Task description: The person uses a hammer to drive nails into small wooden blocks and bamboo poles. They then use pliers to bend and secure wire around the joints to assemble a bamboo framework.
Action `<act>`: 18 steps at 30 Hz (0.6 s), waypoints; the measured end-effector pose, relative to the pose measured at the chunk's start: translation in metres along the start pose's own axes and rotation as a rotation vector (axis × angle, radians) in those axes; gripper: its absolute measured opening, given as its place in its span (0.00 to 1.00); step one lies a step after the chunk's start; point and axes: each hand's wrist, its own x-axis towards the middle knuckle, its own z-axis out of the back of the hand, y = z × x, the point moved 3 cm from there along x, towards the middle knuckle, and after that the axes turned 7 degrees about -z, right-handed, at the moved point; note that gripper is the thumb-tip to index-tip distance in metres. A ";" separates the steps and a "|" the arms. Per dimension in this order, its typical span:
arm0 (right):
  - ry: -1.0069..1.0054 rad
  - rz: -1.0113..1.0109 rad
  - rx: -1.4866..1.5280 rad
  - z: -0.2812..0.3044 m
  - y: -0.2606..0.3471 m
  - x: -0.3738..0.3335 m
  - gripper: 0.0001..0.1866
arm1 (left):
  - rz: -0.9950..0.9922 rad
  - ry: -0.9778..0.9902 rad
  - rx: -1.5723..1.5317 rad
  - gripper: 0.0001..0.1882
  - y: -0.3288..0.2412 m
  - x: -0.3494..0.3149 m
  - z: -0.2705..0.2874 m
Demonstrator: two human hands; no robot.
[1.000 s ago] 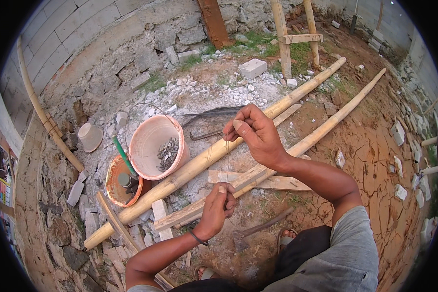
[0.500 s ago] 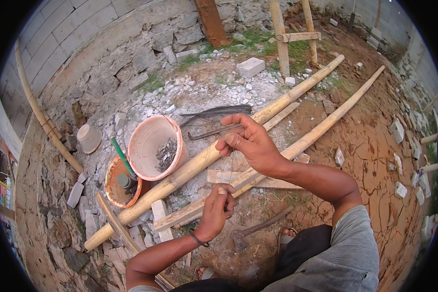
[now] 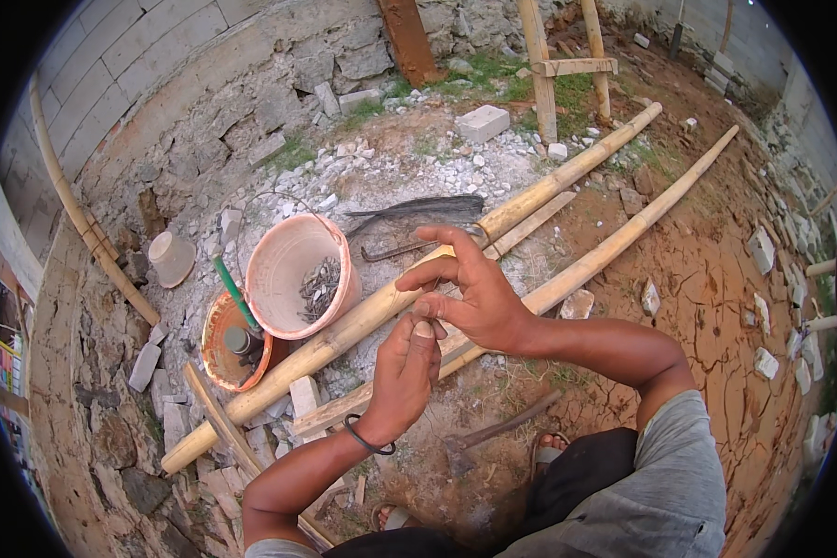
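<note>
My left hand (image 3: pixel 404 377), a dark band on its wrist, is closed, thumb pressed against the curled fingers. Just above and to its right is my right hand (image 3: pixel 484 302), with thumb and a finger pinched together and the other fingers stretched out loosely. The fingertips of both hands meet, holding a thin wire (image 3: pixel 417 314) that barely shows at this size. Below them lie a bamboo pole (image 3: pixel 344 339) and a narrow wooden batten (image 3: pixel 344 409). Beyond the right hand, a bundle of dark wire (image 3: pixel 418 212) and a bent metal bar (image 3: pixel 391 251) rest on the ground.
A pink-rimmed bucket (image 3: pixel 274 279) holds grey metal pieces. Beside it stand an orange bucket (image 3: pixel 216 344) with a green-handled tool (image 3: pixel 232 290) and an upturned pale tub (image 3: pixel 171 259). A hatchet (image 3: pixel 502 430) lies near my feet. A second bamboo pole (image 3: pixel 642 223) runs to the far right.
My hands have come together: the right moved down toward the left, and the left rose a little. Earlier they were apart with the thin wire between them.
</note>
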 end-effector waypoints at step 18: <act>-0.024 -0.120 0.153 0.007 0.013 0.000 0.10 | -0.273 0.114 0.543 0.11 -0.016 0.007 -0.002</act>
